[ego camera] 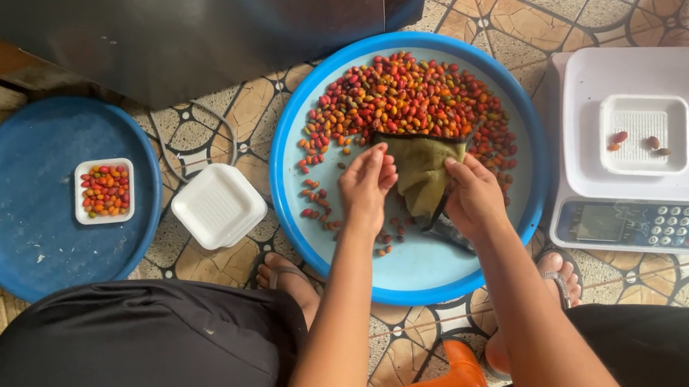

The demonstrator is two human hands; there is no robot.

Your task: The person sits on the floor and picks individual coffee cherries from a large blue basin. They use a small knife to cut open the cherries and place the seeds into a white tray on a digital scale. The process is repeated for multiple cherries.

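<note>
Light blue tray point(503, 248) of red and orange fruits point(407, 97) on tiled floor, olive cloth point(420, 167) at tray centre, long axis running near to far, left hand point(368, 183) pinching its left edge, right hand point(474, 197) gripping its right edge.

free: near tray floor point(421, 267) | blocked: berry heap point(407, 97) — scale point(651, 142) at right

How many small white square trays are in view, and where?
3. One white tray filled with red-orange fruits sits on the dark blue tray at left; an empty one lies on the floor between the blue trays; one sits on the scale, holding a few pieces.
</note>
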